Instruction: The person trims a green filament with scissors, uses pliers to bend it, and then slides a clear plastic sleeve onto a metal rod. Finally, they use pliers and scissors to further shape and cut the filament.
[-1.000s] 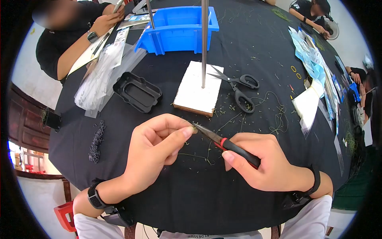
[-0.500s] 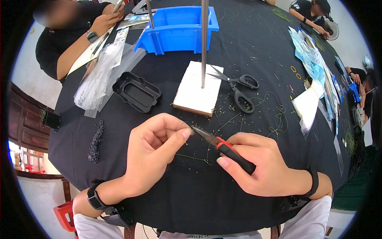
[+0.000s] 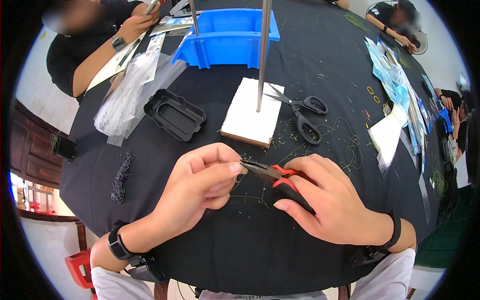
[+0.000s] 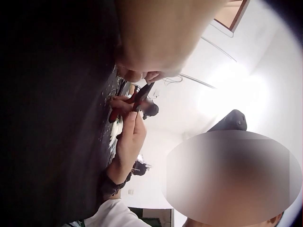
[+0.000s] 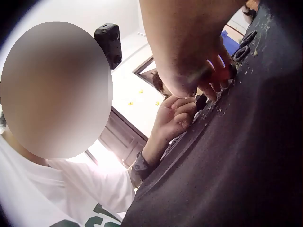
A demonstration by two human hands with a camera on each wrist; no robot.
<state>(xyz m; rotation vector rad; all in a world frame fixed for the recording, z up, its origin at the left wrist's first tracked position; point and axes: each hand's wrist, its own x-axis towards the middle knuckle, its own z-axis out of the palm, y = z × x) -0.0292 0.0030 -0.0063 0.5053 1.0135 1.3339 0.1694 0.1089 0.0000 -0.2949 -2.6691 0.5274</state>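
Note:
My left hand [image 3: 202,180] pinches something tiny between thumb and index finger, mostly hidden by the fingertips. A thin green line [image 3: 250,196] trails from under this hand across the black cloth. My right hand [image 3: 335,200] holds needle-nose pliers [image 3: 270,174] with red and black handles, which are spread apart. Their narrow tip meets the left fingertips. In the left wrist view, the pliers [image 4: 142,97] reach from the right hand [image 4: 129,142] up to the left one. The right wrist view shows the left hand [image 5: 177,118] with curled fingers.
Ahead stand a white block [image 3: 250,117] with a metal rod [image 3: 264,60], scissors [image 3: 302,110] and a blue bin [image 3: 230,47]. Left lie a black tray [image 3: 175,115], plastic bags [image 3: 125,100] and a dark tangled bundle [image 3: 121,177]. Scraps litter the cloth; packets [image 3: 392,85] lie right.
The pliers' handles were together and have now spread apart, with the right fingers opening along with them. The left hand has shifted slightly right, and the head view has moved a little.

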